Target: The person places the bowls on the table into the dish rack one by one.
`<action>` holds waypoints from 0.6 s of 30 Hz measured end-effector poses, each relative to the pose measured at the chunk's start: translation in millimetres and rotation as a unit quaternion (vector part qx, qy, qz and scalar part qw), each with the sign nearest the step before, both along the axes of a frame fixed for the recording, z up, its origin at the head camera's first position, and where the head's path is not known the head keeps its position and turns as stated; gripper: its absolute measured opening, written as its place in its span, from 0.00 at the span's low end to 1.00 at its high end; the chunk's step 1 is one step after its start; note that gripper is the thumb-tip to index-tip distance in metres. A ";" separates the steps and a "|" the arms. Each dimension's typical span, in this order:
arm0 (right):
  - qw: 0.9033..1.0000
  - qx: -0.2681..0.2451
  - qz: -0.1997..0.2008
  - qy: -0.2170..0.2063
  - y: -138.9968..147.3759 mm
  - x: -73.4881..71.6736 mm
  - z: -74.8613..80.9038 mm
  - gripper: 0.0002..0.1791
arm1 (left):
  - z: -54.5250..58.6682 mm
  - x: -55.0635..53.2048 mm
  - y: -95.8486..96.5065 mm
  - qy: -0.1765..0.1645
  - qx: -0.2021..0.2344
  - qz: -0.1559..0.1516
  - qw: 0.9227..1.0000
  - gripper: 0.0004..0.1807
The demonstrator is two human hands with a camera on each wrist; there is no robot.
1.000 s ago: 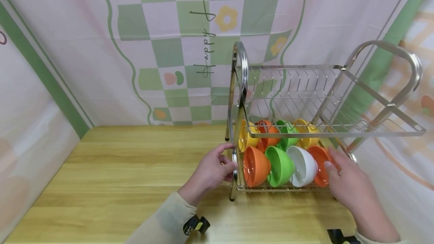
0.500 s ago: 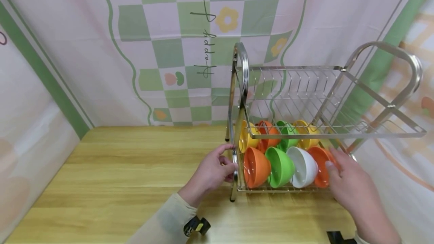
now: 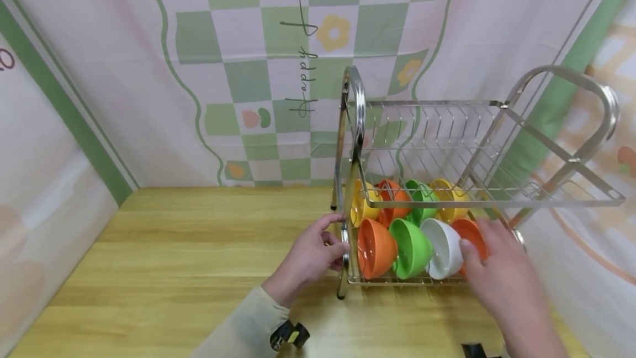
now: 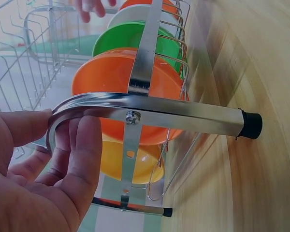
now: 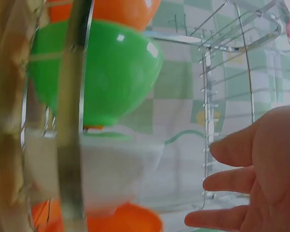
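Observation:
A two-tier chrome dish rack (image 3: 356, 115) stands on the table's right side. My left hand (image 3: 315, 250) grips its left side frame, thumb and fingers around the curved metal bar (image 4: 82, 102). On the lower tier, a front row of tilted bowls runs from an orange bowl (image 3: 381, 250) through a green bowl (image 3: 416, 248) and a white bowl (image 3: 449, 250) to another orange bowl (image 3: 467, 231). My right hand (image 3: 504, 275) is at the right end of that row, partly covering the last bowl. In the right wrist view its fingers (image 5: 229, 179) are extended with nothing between them.
Behind the front row sit a yellow bowl (image 3: 366, 203), an orange bowl (image 3: 396, 206), a green bowl (image 3: 422, 203) and another yellow bowl (image 3: 449, 203). The upper wire tier (image 3: 447, 203) overhangs them. A patterned curtain (image 3: 238, 82) hangs behind the wooden table (image 3: 189, 258).
My right hand has shifted left from beside the rightmost orange bowl to in front of it, nearer the white bowl. My left hand keeps its grip on the rack.

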State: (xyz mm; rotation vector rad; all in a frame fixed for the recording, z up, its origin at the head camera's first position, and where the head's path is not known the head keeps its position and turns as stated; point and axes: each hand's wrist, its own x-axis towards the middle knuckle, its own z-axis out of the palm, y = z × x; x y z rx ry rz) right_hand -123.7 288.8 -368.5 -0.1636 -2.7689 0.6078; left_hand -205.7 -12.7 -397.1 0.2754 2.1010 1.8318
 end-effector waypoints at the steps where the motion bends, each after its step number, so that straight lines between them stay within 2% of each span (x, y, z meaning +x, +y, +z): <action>1: 1.000 0.002 -0.001 -0.002 -4.4 -0.1 1.3 0.38 | 0.0 0.2 0.0 0.001 0.000 0.000 1.000 0.32; 7: 1.000 0.011 0.005 -0.019 -33.3 -5.5 8.5 0.45 | -0.9 2.1 -1.5 0.011 -0.002 0.001 1.000 0.32; 9: 1.000 0.023 0.012 -0.016 -43.1 -8.2 9.5 0.46 | -1.7 2.7 -3.0 0.028 -0.016 0.000 0.999 0.32; 12: 0.999 0.031 0.016 -0.025 -58.2 -10.7 11.1 0.48 | -1.9 5.0 -6.6 0.071 -0.067 0.001 0.995 0.31; 14: 0.999 0.038 0.018 -0.032 -66.7 -12.4 12.3 0.49 | 0.1 7.4 -10.2 0.107 -0.116 0.008 0.987 0.31; 15: 0.998 0.039 0.018 -0.037 -70.8 -13.3 13.0 0.50 | 2.1 9.0 -12.5 0.126 -0.148 0.015 0.981 0.31; 17: 0.998 0.036 0.017 -0.047 -78.1 -15.0 14.6 0.51 | 8.6 12.2 -17.7 0.161 -0.212 0.034 0.963 0.32; 18: 0.998 0.035 0.016 -0.048 -80.9 -15.8 15.3 0.51 | 12.0 13.4 -20.5 0.180 -0.248 0.048 0.951 0.33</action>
